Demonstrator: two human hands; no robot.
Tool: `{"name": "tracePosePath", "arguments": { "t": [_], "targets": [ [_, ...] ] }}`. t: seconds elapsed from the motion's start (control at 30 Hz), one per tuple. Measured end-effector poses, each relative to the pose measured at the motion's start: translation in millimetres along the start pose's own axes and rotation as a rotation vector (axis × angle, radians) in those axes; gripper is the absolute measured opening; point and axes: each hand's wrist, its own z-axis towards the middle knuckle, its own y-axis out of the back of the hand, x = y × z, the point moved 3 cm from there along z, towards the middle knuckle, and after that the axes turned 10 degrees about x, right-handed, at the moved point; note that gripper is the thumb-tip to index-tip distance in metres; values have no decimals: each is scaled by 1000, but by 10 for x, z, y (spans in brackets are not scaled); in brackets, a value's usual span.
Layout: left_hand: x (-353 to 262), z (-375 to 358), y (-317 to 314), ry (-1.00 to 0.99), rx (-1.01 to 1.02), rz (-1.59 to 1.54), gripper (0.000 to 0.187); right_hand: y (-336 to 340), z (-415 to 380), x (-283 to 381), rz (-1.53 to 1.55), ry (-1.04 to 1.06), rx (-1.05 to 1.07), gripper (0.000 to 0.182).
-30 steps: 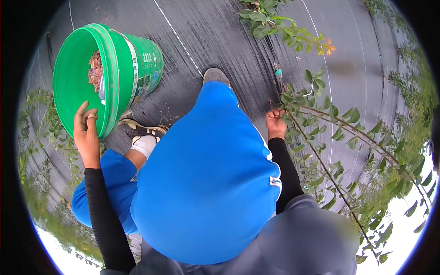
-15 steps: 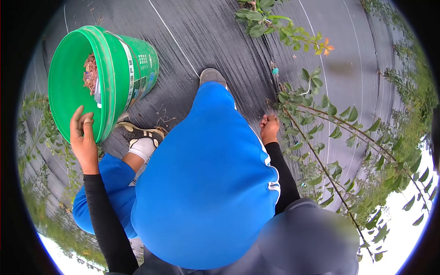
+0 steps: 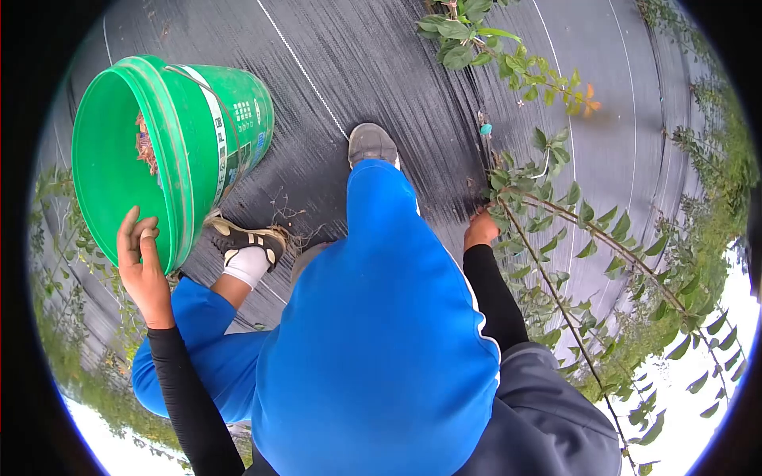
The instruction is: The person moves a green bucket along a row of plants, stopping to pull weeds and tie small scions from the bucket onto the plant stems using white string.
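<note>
My left hand point(image 3: 144, 266) is at the near rim of a green bucket point(image 3: 171, 159), its fingers slightly bent and apart in front of the bucket's mouth, holding nothing. The bucket lies tilted with its opening toward me, and dry reddish-brown plant bits point(image 3: 146, 147) show inside. Low at the foot of a leafy branching plant point(image 3: 587, 226) is my right hand point(image 3: 481, 228), closed, with its fingertips turned down to the black ground sheet point(image 3: 429, 87). Leaves and the back of the hand hide what those fingers hold, if anything.
My shoe point(image 3: 373, 145) stands on the sheet ahead, and my other shoe point(image 3: 248, 240) is beside the bucket. A second leafy shoot point(image 3: 468, 40) grows farther on, with a small teal piece point(image 3: 485, 128) between the plants. Long stems spread out at the right.
My right hand has moved in closer to the plant's foot, and its fingers have turned out of sight. My left hand keeps its pose at the bucket. The view has shifted a little.
</note>
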Motion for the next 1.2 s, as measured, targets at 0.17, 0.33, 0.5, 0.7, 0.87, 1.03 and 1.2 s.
{"name": "tracePosePath", "arguments": {
  "t": [0.17,0.33,0.5,0.7,0.87,1.03,1.2],
  "targets": [
    [-18,-1,2,16,20,1,32,141,333,-249,-413,344,-56,8],
    [-21,-8,2,62,26,36,32,-218,-71,104,-46,0,55,14],
    [-5,-4,0,59,30,28,32,-258,-99,116,26,-85,62,12],
    [-15,-12,-1,50,34,30,32,-299,-159,177,-38,-19,122,13],
    [-10,-15,-5,45,31,43,32,-284,-41,13,66,-20,-4,15],
    [7,-18,6,68,32,61,32,-236,-136,96,-52,1,-32,17],
    [31,-25,12,68,28,44,32,-148,-127,109,-178,86,110,16]
  ]
}}
